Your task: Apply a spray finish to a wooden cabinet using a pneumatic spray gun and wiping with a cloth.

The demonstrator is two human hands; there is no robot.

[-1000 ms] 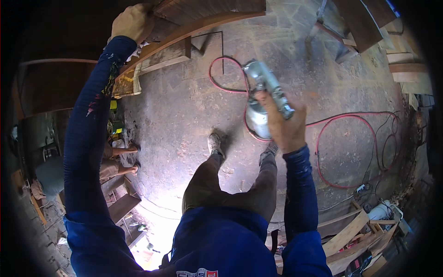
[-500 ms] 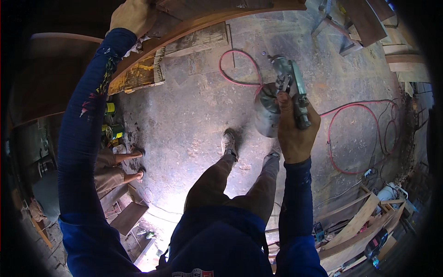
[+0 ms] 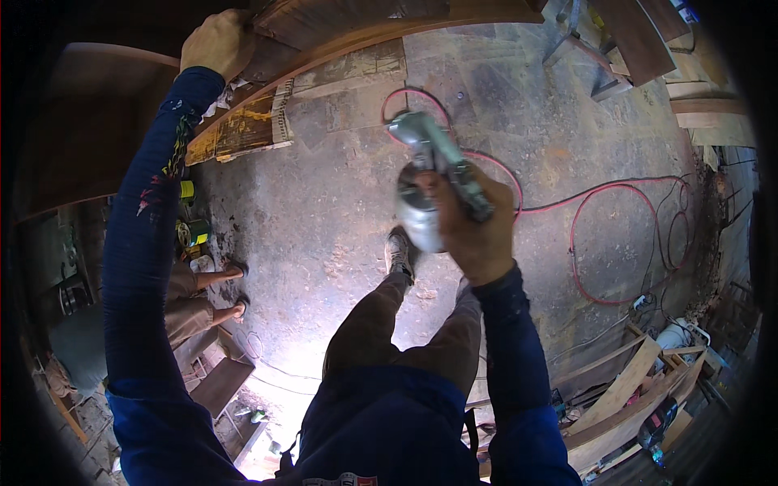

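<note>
My right hand (image 3: 476, 235) grips a spray gun (image 3: 433, 146) with a green-grey metal body. The round metal cup (image 3: 420, 219) hangs under the gun, over the floor; both are blurred by motion. At the upper left my left hand (image 3: 217, 44) is closed at the edge of a brown wooden piece (image 3: 365, 34). A crumpled whitish rag (image 3: 220, 100) sticks out below it, and the fingers are mostly hidden. Behind the right hand a red hose (image 3: 559, 204) runs across the floor.
The hose lies in loops at the right. Wooden boards (image 3: 620, 385) are piled at the lower right, near a drill (image 3: 658, 421). More wood (image 3: 636, 49) stands at the upper right. Another person's legs (image 3: 194, 312) show at the left, below several cans (image 3: 193, 233).
My right hand has swung left with the spray gun, away from the right-hand hose loops. My left hand has shifted slightly left and down, along with the rag.
</note>
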